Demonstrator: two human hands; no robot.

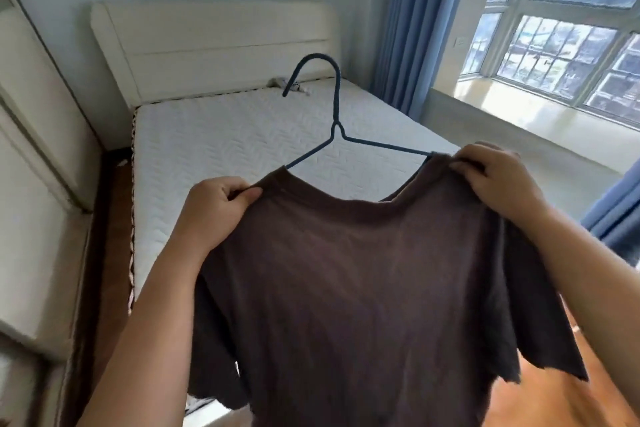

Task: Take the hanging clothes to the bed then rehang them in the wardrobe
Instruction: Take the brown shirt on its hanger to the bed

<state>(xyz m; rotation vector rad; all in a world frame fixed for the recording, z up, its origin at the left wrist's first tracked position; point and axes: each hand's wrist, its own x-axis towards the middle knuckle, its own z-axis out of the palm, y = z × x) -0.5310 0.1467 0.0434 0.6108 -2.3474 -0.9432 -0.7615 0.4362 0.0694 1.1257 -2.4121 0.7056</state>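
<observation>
A dark brown T-shirt (363, 288) hangs in front of me on a dark blue wire hanger (335, 104), whose hook rises out of the neck opening. My left hand (214, 211) pinches the shirt's left shoulder beside the collar. My right hand (498, 177) grips the right shoulder, where the hanger's arm enters the cloth. Beyond the shirt lies the bed (221, 139), a bare white quilted mattress with a cream headboard (214, 42). The shirt hides the foot of the bed.
White cabinet panels (38, 135) run along the left. Blue curtains (408, 21) hang right of the headboard, beside a large barred window (561, 24) with a wide sill. A small grey bundle (287, 84) lies at the head of the mattress. Wooden floor (540, 402) shows at bottom right.
</observation>
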